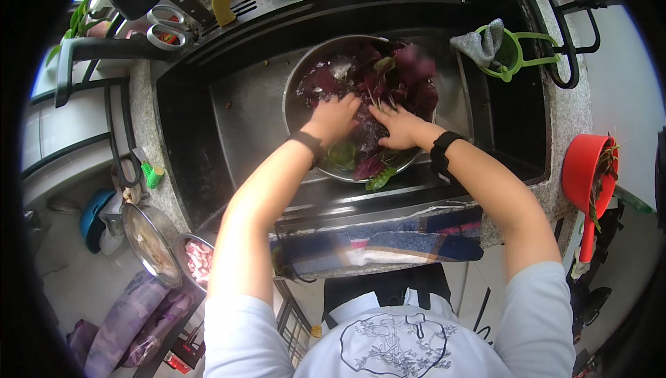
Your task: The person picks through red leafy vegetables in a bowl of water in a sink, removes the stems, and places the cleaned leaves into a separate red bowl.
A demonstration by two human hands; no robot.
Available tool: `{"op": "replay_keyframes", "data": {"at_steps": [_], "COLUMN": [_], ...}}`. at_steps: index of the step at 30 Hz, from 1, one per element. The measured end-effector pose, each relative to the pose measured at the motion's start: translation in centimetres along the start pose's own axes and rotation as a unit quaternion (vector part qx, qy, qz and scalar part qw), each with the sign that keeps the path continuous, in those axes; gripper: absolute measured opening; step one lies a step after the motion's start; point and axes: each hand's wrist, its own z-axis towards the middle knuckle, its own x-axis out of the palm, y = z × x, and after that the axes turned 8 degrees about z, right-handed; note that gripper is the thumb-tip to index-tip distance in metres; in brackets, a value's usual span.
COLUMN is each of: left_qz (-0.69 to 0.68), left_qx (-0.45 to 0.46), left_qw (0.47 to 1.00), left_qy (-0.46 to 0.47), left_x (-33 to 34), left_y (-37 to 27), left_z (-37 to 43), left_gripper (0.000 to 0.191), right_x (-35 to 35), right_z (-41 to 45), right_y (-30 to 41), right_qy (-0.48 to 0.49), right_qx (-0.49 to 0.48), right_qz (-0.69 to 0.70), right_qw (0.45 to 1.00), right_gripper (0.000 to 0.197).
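A round metal basin (285,102) of water and dark purple-red and green leafy vegetables (424,94) sits inside a dark sink (244,123). My left hand (334,118) reaches into the basin's left half, its fingertips at the water among the leaves. Just to its right, my right hand (401,127) rests on the wet leaves with its fingers spread. Neither hand visibly grips a leaf, though some fingertips are partly hidden by water and leaves. A green leaf (382,179) hangs over the near rim.
A green strainer (512,55) with a grey cloth (481,45) occupies the sink's right back corner. Right of the sink, a red handled container (580,162) holds plant stems. Scissors (166,34) and knives stand at the back left. A bowl of cut meat (199,261) lies left of me.
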Motion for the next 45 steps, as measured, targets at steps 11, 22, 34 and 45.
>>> {"op": "replay_keyframes", "data": {"at_steps": [11, 22, 34, 45], "left_qz": [0.078, 0.144, -0.124, 0.042], "left_qx": [0.152, 0.114, 0.157, 0.105], "left_qw": [0.983, 0.976, 0.979, 0.987], "left_qy": [-0.064, 0.115, 0.029, 0.113], "left_x": [-2.0, -1.8, -2.7, -3.1], "left_y": [-1.8, 0.3, 3.3, 2.5], "left_z": [-1.8, -2.0, -2.5, -1.5], "left_gripper": [0.089, 0.092, 0.077, 0.073], "right_x": [-2.8, -1.7, -2.7, -1.3], "right_z": [-0.7, 2.9, -0.9, -1.2], "right_y": [0.4, -0.5, -0.2, -0.4], "right_qy": [-0.382, -0.154, -0.277, -0.222], "right_qx": [-0.005, -0.020, -0.093, -0.081], "right_qz": [-0.175, 0.017, -0.219, -0.235], "right_qw": [0.907, 0.988, 0.931, 0.943], "right_gripper": [0.052, 0.076, 0.068, 0.069]}}
